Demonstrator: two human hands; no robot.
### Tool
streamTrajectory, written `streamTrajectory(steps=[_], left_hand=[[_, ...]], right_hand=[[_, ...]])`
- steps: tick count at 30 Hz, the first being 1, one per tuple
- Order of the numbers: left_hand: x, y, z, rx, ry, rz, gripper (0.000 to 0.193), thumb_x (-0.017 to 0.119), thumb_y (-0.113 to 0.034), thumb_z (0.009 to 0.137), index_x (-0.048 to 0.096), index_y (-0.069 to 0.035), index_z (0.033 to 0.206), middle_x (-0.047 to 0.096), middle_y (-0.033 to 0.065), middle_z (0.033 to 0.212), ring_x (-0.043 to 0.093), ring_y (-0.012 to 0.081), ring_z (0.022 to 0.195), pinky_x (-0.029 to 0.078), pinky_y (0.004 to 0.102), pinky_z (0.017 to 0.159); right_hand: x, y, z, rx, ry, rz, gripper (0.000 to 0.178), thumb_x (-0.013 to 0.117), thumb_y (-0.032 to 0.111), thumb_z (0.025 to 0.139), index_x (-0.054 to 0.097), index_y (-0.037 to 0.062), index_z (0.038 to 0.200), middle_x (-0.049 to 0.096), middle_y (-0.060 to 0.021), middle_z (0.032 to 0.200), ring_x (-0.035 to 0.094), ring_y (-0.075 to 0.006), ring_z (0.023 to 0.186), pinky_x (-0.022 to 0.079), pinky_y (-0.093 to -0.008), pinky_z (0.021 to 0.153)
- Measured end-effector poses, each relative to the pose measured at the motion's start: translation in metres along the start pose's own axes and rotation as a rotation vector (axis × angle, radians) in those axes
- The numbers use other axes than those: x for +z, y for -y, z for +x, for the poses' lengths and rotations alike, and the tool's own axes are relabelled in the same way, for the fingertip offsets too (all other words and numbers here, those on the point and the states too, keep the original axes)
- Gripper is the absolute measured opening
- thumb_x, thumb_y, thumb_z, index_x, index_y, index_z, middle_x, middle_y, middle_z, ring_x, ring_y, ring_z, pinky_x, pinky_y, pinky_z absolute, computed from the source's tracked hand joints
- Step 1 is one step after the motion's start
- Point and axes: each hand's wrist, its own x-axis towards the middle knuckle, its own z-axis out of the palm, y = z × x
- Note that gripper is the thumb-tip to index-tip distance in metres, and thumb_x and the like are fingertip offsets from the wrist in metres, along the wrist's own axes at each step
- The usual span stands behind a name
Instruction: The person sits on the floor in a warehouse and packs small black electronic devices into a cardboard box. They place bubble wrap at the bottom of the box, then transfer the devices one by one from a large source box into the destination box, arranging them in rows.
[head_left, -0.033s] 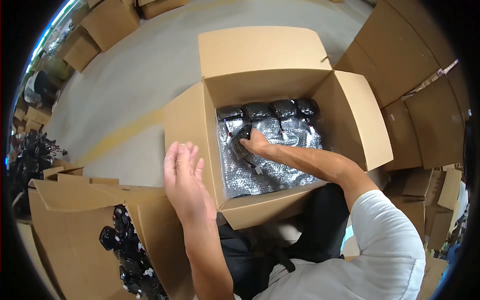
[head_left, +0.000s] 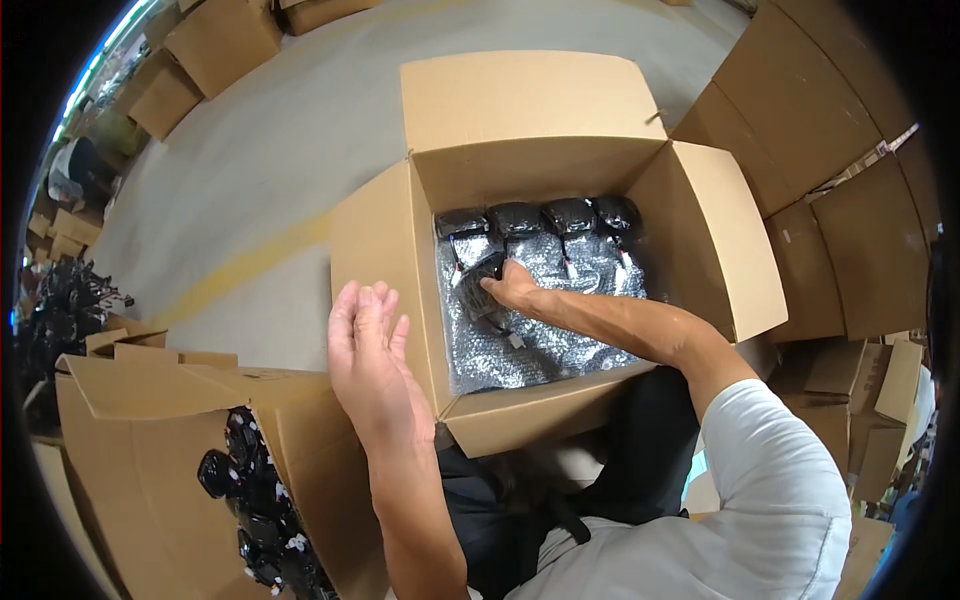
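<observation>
An open cardboard box (head_left: 540, 160) stands before me, with silvery bubble wrap (head_left: 590, 335) spread over its inside. Along the far wall sits a row of several black plastic-wrapped units (head_left: 516, 218), their short cables with white connectors trailing toward me. My right hand (head_left: 514, 289) reaches into the box and is closed around a black wrapped unit (head_left: 481, 287) at the left of the wrap. From it a cable runs toward me to a white connector (head_left: 516, 341). My left hand (head_left: 368, 355) hangs by the box's left flap, fingers stretched out and holding nothing.
A second open carton (head_left: 150, 450) at lower left holds a pile of black units (head_left: 265, 515). Large cartons (head_left: 800, 120) are stacked at right. More boxes (head_left: 222, 45) stand far left, near another heap of black units (head_left: 70, 310). A yellow line (head_left: 250, 270) crosses the floor.
</observation>
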Motion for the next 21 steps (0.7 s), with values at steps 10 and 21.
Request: streamTrajectory(steps=[10, 21], left_hand=[[-0.012, -0.004, -0.012, 0.023, 0.031, -0.104, 0.053, 0.066, -0.027, 0.101, 0.048, 0.002, 0.141, 0.062, 0.0130, 0.124, 0.060, 0.0216, 0.119, 0.047, 0.0369, 0.102], [-0.108, -0.031, -0.082, 0.176, 0.461, 0.088, 0.025, 0.066, -0.020, 0.101, 0.068, 0.003, 0.111, 0.070, 0.0040, 0.092, 0.066, 0.0100, 0.086, 0.054, 0.0256, 0.081]], right_hand=[[0.017, -0.004, -0.011, 0.218, 0.270, 0.035, 0.056, 0.076, 0.048, 0.089, 0.069, -0.0065, 0.101, 0.074, -0.0142, 0.081, 0.074, -0.0240, 0.075, 0.061, -0.0392, 0.071], [-0.061, 0.021, -0.065, -0.466, 0.607, -0.433, 0.042, 0.069, 0.041, 0.094, 0.074, -0.0012, 0.100, 0.073, -0.0179, 0.088, 0.070, -0.0246, 0.081, 0.054, -0.0401, 0.078]])
